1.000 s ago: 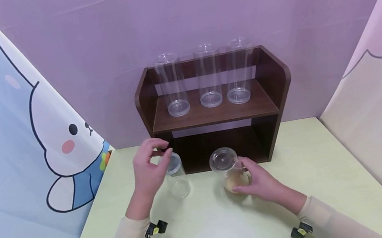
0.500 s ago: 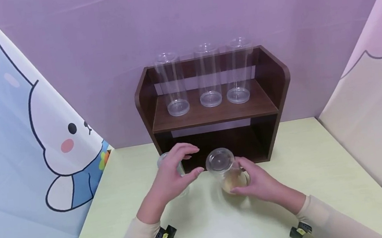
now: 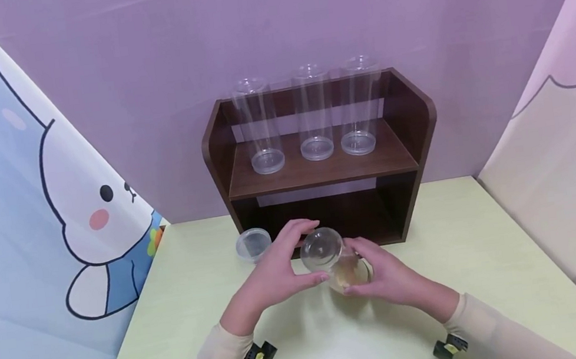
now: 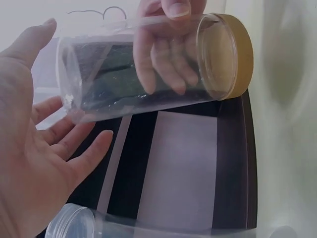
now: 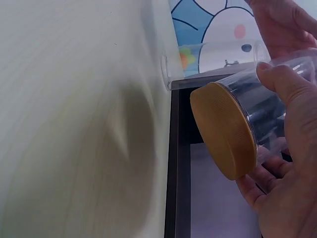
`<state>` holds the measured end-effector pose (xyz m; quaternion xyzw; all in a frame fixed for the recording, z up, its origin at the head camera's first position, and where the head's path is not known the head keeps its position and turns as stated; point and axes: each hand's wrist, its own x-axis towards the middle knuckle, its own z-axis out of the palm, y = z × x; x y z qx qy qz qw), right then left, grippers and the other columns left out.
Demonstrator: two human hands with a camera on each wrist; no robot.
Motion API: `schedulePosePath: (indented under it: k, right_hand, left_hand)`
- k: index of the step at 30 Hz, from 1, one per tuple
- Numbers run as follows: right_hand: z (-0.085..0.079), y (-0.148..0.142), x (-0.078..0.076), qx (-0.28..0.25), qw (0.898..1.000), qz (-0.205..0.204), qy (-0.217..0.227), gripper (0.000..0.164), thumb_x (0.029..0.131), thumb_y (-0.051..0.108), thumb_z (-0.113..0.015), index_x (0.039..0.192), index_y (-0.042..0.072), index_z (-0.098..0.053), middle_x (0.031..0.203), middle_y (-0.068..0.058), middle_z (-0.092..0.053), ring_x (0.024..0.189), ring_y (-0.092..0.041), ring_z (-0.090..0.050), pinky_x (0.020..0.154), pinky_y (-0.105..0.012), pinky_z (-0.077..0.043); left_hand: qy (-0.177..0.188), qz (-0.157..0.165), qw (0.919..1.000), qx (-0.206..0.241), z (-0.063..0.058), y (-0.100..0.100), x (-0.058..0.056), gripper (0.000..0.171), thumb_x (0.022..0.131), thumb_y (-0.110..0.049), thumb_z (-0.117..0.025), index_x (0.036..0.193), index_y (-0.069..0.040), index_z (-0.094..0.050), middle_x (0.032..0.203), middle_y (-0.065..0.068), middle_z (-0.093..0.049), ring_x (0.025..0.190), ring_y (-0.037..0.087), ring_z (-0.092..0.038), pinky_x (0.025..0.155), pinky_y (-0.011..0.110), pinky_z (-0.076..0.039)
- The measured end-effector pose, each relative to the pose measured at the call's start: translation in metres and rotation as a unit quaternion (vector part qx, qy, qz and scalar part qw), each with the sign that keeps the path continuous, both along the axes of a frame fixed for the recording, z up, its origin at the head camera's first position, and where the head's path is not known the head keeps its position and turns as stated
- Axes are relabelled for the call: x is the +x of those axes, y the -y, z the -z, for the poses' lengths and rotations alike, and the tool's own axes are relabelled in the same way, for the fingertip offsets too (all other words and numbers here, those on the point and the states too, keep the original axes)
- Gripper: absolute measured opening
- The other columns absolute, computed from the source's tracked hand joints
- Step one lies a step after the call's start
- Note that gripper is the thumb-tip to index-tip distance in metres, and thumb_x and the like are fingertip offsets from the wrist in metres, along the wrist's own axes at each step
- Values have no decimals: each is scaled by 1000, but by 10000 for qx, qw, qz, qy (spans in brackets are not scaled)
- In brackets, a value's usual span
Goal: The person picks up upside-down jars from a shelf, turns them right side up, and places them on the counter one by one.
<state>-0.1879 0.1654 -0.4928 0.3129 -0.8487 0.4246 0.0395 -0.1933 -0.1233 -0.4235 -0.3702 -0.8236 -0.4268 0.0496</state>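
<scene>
Standing jar (image 3: 254,244) partly behind left hand (image 3: 278,268)

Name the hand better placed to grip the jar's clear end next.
Left, I'd judge: the left hand has its fingers spread at the clear end of the jar, its thumb apart from it. The right hand is busy, gripping the jar nearer the tan lid.

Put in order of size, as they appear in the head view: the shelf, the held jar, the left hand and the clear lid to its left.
Largest to smallest:
1. Shelf
2. Held jar and left hand: too close in size to rank
3. Clear lid
</scene>
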Motion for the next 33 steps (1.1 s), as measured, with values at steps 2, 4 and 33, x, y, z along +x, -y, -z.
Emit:
schedulePosePath:
  k: [2,4,33]
  right_hand:
    - [-2,0,1,56,9999,-21,-103,93,83,34,-101,161,19,-53,141,0,-65,127,-22,-64,108,-58,-56]
    - [-3,0,2,107,9998,-49,-182,93,84,33,-101,162,16,-53,140,-4,-66,126,-24,-64,107,-58,-56]
    - [-18,-12,1,678,9974,4,-261,96,82,34,-101,164,22,-52,142,6,-61,126,-18,-62,104,-49,-60]
  left_hand:
    - [14,-102,9999,-116,1,-2,0,93,87,-38,-97,164,-22,-46,159,-5,-51,143,15,-53,119,44,-50]
    - [7,-194,9996,-188,2,-3,0,96,86,-41,-97,165,-23,-46,157,-9,-50,142,13,-53,119,43,-50]
    - [75,-377,9979,-522,4,-5,5,79,91,-43,-92,160,-41,-54,148,-21,-50,127,5,-58,107,39,-57]
